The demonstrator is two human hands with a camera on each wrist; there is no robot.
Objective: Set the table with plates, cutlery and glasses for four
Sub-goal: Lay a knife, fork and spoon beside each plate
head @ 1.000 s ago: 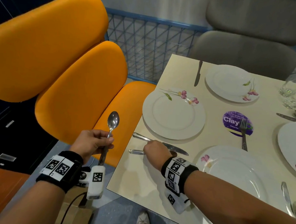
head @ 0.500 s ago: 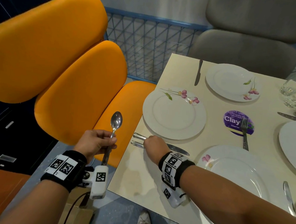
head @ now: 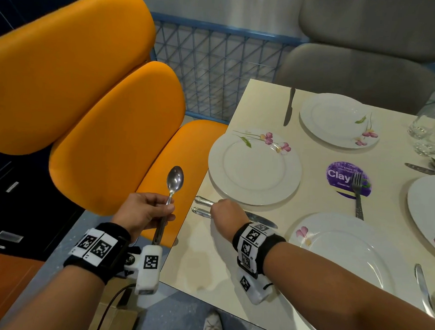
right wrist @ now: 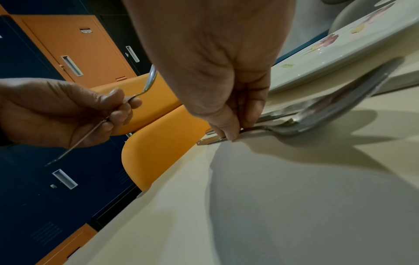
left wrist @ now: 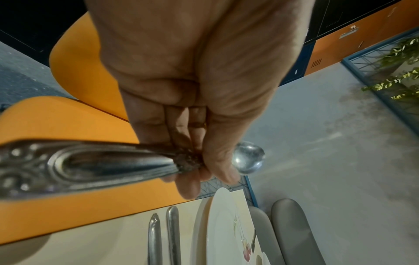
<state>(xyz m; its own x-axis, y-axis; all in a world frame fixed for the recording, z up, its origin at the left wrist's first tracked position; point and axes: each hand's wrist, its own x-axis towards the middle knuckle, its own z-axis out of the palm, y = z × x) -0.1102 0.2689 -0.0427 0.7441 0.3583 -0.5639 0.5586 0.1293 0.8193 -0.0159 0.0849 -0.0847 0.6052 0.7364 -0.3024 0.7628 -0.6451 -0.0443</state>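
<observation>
While the left hand (head: 143, 212) is held off the table's edge over the orange chair (head: 107, 123), its fingers and thumb curl round the handle of a spoon (head: 170, 195), bowl uppermost and handle sloping down toward the wrist. To its right, the right hand (head: 227, 213) rests on the table (head: 206, 260) near the corner, fingers bent down and pinching the handle of a second spoon (right wrist: 292, 125) that lies flat on the surface. Just beyond that piece lies a knife (head: 259, 219), parallel to it, both handle ends pointing toward the chair. Both lie just beside the near rim of a flowered plate (head: 254, 166). Farther right stand three more plates (head: 339, 120), a second knife (head: 289, 106), a fork (head: 357, 195) across a purple sticker (head: 342, 176), and glasses (head: 432, 130) at the far edge.
</observation>
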